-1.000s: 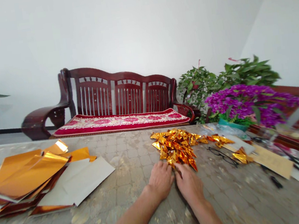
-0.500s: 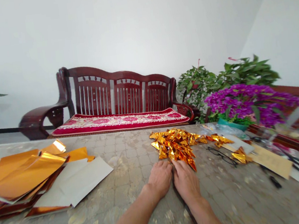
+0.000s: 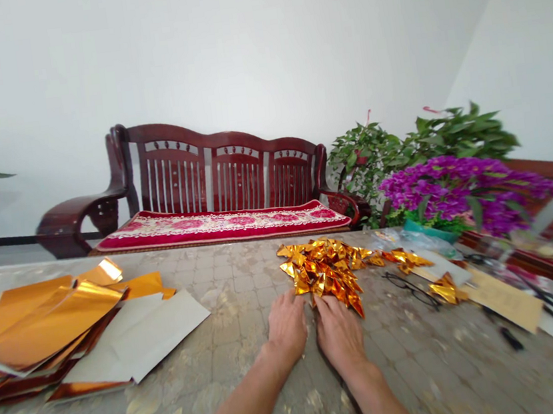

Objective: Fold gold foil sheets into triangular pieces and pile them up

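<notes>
A heap of shiny gold folded-foil pieces (image 3: pixel 324 265) lies on the patterned tablecloth in front of me. At its near left edge is my left hand (image 3: pixel 287 323), palm down with fingers stretched forward. My right hand (image 3: pixel 339 330) lies beside it, a small gap between them, its fingertips at the heap's near edge. Both hands look open, and I see nothing held in either. The fingertips' exact contact with the foil pieces is hard to make out. Off to the left sits a stack of gold foil sheets (image 3: pixel 53 321), some showing their pale backs.
Black-framed glasses (image 3: pixel 412 290) lie right of the heap, near a tan paper (image 3: pixel 502 297) and a small black object (image 3: pixel 511 338). Purple flowers (image 3: pixel 456 188) stand at the back right. Beyond the table's far edge is a dark wooden bench (image 3: pixel 232 172) with a red cushion.
My hands have moved slightly apart; the left has shifted a little left and forward, the right slightly left. The foil heap looks unchanged.
</notes>
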`<state>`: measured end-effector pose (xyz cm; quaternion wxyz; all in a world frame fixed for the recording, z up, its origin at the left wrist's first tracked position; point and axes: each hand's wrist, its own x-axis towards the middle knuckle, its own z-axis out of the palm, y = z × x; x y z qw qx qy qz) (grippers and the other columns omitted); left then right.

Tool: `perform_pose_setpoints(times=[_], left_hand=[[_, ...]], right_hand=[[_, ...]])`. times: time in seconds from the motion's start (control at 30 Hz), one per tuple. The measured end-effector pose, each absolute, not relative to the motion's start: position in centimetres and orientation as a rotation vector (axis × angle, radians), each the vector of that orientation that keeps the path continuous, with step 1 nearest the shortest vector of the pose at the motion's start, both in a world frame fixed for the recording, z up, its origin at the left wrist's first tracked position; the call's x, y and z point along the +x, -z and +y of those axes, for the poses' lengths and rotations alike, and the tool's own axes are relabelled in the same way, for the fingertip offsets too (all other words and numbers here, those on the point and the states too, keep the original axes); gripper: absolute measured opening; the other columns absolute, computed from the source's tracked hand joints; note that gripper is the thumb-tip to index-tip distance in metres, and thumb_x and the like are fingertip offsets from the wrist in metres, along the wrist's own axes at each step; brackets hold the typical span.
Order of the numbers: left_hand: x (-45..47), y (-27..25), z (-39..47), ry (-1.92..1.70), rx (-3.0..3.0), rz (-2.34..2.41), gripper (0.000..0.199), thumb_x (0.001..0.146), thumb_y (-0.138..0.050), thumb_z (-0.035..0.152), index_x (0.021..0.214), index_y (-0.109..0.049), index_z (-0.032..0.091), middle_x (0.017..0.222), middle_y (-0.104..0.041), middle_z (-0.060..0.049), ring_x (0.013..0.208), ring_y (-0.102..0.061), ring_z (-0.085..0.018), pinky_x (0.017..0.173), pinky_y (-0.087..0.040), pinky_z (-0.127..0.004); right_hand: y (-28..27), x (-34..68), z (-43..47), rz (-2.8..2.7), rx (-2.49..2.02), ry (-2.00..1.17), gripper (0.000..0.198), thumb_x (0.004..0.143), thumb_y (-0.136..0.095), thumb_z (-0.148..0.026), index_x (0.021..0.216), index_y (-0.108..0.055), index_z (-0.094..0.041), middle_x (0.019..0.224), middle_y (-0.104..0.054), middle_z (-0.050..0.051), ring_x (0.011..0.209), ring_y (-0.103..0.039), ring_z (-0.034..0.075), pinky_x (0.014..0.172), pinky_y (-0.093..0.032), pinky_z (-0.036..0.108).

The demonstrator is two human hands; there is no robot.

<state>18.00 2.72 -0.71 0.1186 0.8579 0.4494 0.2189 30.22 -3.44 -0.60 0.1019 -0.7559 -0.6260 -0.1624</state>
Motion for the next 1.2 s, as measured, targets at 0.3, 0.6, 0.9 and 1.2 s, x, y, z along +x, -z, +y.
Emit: perform_pose_setpoints(times=[0.3, 0.6, 0.9, 1.2], left_hand=[[18.2, 0.7, 2.7, -0.656, 2.555, 1.104, 0.037, 0.091, -0.041, 0.015, 0.120, -0.062, 0.023, 0.138, -0.055, -0.005, 0.123, -0.053, -0.022, 0.106, -0.041, -0.037], [17.1, 0.7, 2.6, -0.677, 2.410, 1.395, 0.037, 0.087, -0.042, 0.009, 0.118, -0.059, 0.019, 0.126, -0.060, -0.008, 0.118, -0.055, -0.021, 0.101, -0.042, -0.036], [13.6, 2.7, 2.3, -0.615, 2.802, 1.404, 0.039, 0.097, -0.039, 0.031, 0.129, -0.058, 0.021, 0.144, -0.050, -0.012, 0.137, -0.039, -0.031, 0.112, -0.031, -0.051], [9.4, 3.1, 2.4, -0.564, 2.800, 1.569, 0.049, 0.096, -0.045, 0.045, 0.141, -0.050, 0.027, 0.150, -0.046, -0.013, 0.140, -0.039, -0.031, 0.112, -0.031, -0.051]], right_hand=[[1.6, 30.8, -3.1, -1.831, -2.102, 0.444, 0.045, 0.090, -0.041, -0.008, 0.132, -0.057, -0.016, 0.130, -0.059, 0.011, 0.117, -0.054, 0.022, 0.094, -0.043, 0.031], [1.5, 29.3, -4.0, -1.933, -1.802, 0.440, 0.035, 0.088, -0.046, -0.003, 0.110, -0.067, -0.021, 0.106, -0.065, 0.006, 0.098, -0.057, 0.019, 0.086, -0.041, 0.029], [2.1, 28.1, -3.9, -2.125, -1.717, 0.486, 0.014, 0.093, -0.056, -0.015, 0.086, -0.066, -0.022, 0.088, -0.063, 0.002, 0.085, -0.053, 0.018, 0.077, -0.036, 0.030], [1.9, 28.0, -3.8, -2.171, -1.730, 0.463, 0.016, 0.088, -0.057, -0.009, 0.086, -0.067, -0.021, 0.089, -0.064, 0.003, 0.085, -0.054, 0.019, 0.076, -0.038, 0.029]])
